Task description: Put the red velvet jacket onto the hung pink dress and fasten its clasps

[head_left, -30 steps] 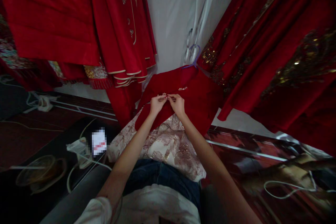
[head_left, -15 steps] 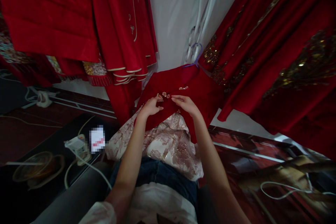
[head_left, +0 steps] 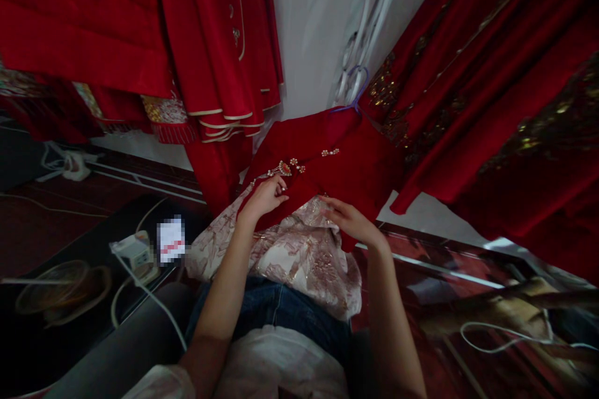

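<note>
A red garment (head_left: 355, 162) with pearl-and-gold ornaments (head_left: 296, 166) lies before me, a purple hanger (head_left: 359, 90) at its top. Pale pink, patterned shiny fabric (head_left: 290, 255) spreads below it across my lap. On the garment's left side rests my left hand (head_left: 264, 198), just below a jewelled brooch-like ornament (head_left: 282, 168); its fingers bend a little, with the thumb apart and nothing visibly held. My right hand (head_left: 349, 219) is open, fingers reaching left over the edge where red cloth meets patterned fabric, beside a small ornament there. Whether the fingertips press the cloth cannot be made out.
Red gold-trimmed garments (head_left: 219, 43) hang at the left, and red sequinned ones (head_left: 491, 87) at the right. A black bench (head_left: 60, 262) on my left holds a power strip (head_left: 135, 250) and a clear bowl (head_left: 51, 287). Cords and wooden pieces (head_left: 510, 308) lie lower right.
My right hand has moved down and right, from beside the ornaments to the garment's lower edge. My left hand has slipped slightly down and left, uncovering the jewelled ornament.
</note>
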Demonstrator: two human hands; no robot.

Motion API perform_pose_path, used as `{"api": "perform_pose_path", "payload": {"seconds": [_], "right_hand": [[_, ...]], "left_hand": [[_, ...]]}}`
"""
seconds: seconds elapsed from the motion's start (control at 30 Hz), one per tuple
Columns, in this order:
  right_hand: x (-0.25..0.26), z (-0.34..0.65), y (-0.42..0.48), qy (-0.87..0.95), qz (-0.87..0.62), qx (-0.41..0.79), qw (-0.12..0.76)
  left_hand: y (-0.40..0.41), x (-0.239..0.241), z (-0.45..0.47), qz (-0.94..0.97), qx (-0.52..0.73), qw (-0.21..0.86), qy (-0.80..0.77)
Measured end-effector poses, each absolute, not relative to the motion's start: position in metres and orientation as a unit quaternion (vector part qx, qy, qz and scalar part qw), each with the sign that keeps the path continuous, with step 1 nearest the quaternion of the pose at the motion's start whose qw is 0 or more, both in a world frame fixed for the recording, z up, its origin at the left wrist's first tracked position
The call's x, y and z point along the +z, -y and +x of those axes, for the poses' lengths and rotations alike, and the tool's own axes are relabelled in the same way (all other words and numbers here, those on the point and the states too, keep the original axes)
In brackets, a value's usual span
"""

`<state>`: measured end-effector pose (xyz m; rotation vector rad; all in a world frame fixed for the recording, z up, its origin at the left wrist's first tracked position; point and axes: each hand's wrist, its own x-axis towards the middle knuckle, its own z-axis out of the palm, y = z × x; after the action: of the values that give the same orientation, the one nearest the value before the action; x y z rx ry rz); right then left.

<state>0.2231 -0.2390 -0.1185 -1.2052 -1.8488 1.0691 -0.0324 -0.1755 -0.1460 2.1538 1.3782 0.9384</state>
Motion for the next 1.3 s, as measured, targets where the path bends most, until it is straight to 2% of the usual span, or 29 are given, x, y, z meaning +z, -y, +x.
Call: {"api": "perform_pose_path", "payload": {"seconds": [0.17, 0.43, 0.53, 0.8, 1.0, 1.13, 1.3], "right_hand": [[-0.124, 0.23, 0.238, 0.701, -0.492, 0.363, 0.367], [-0.139, 0.23, 0.227, 0.704, -0.557, 0.229, 0.378], [-0.148, 0.225, 0.22, 0.703, -0.553, 0.174, 0.412], [-0.171, 0.205, 0.211, 0.673, -0.569, 0.102, 0.461], [-0.174, 0.208, 0.206, 0.655, -0.569, 0.064, 0.492], [-0.181, 0.208, 0.202, 0.646, -0.59, 0.049, 0.482], [-0.181, 0.206, 0.204, 0.652, -0.618, 0.024, 0.44]], "left_hand": [[0.176, -0.143, -0.033, 0.765, 0.36, 0.255, -0.468], [0.185, -0.141, -0.035, 0.779, 0.25, 0.313, -0.482], [0.184, -0.145, -0.034, 0.788, 0.255, 0.292, -0.478], [0.184, -0.147, -0.032, 0.81, 0.282, 0.159, -0.489], [0.196, -0.139, -0.016, 0.804, 0.261, 0.124, -0.519], [0.199, -0.126, -0.011, 0.793, 0.304, 0.132, -0.511], [0.195, -0.129, -0.021, 0.79, 0.325, 0.213, -0.474]]}}
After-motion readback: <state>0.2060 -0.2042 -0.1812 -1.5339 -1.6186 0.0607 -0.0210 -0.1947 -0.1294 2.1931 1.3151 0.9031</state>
